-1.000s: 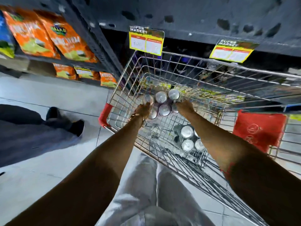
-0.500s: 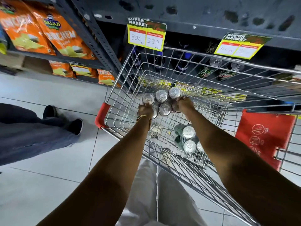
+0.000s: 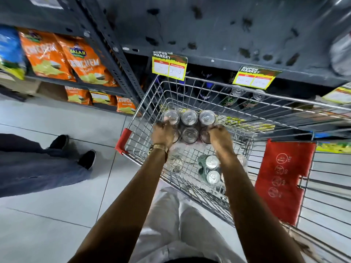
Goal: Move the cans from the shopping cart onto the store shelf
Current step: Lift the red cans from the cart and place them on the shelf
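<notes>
A pack of several silver-topped cans is held up inside the wire shopping cart, near its far end. My left hand grips the pack's left side and my right hand grips its right side. Two more cans in green wrap lie lower in the cart, between my forearms. The dark grey store shelf stands just beyond the cart, with cans on the level below its edge.
Yellow price tags hang from the shelf edge. Orange snack bags fill the shelves at the left. Another person's legs and black shoes are on the tiled floor at the left. The cart's red child-seat flap is at the right.
Both hands have lifted the can pack higher in the cart and toward the shelf. The view has tilted up, showing more of the shelf.
</notes>
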